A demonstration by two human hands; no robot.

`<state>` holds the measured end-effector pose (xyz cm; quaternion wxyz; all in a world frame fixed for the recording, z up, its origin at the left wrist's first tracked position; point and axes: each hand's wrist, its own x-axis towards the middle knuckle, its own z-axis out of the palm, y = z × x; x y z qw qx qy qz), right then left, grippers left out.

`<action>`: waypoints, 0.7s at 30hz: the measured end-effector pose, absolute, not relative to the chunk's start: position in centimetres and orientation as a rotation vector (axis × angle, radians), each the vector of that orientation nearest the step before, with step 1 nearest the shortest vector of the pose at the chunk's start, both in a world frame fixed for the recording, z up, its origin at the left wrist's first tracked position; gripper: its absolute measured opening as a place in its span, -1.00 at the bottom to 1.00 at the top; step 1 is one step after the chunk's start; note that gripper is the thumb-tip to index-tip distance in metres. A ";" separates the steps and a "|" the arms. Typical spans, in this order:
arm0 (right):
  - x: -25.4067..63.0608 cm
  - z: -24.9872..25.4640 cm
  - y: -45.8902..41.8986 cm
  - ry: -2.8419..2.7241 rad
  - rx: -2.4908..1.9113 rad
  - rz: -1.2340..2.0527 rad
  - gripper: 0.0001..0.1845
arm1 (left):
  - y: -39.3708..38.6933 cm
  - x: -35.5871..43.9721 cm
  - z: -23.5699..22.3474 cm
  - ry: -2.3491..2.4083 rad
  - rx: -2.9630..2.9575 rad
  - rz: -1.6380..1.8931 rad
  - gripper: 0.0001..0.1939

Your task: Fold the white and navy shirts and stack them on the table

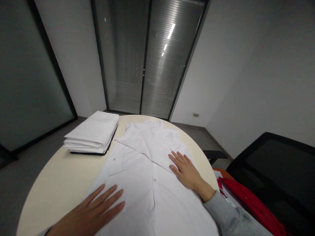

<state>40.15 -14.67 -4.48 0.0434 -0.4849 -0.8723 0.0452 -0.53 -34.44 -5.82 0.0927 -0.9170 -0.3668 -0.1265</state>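
A white button-up shirt (137, 183) lies front side up on the round table, its collar end toward the far edge. One sleeve is folded across the chest, with its buttoned cuff at the left. My right hand (183, 168) rests flat on the right side of the chest, fingers spread. Lower down at the left, my left hand (95, 209) is over the shirt's edge with its fingers apart; whether it presses on the cloth I cannot tell. Neither hand grips anything. The near end of the shirt runs out of view.
A stack of folded white cloth (93, 131) with a dark layer beneath sits on the cream round table (56, 183) at the far left. A black mesh chair (273, 164) stands at the right, with red fabric (246, 200) on it. Glass doors (142, 65) with blinds are behind.
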 end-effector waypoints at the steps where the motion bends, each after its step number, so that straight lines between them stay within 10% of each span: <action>1: 40.1 -4.5 -14.6 -2.667 -1.480 0.138 -0.36 | -35.3 -0.8 -6.2 -1.024 -2.726 -0.352 -0.29; 21: 40.5 -5.2 -15.0 -2.646 -1.428 0.102 -0.37 | -38.2 -1.7 -7.4 -1.166 -2.726 -0.462 -0.24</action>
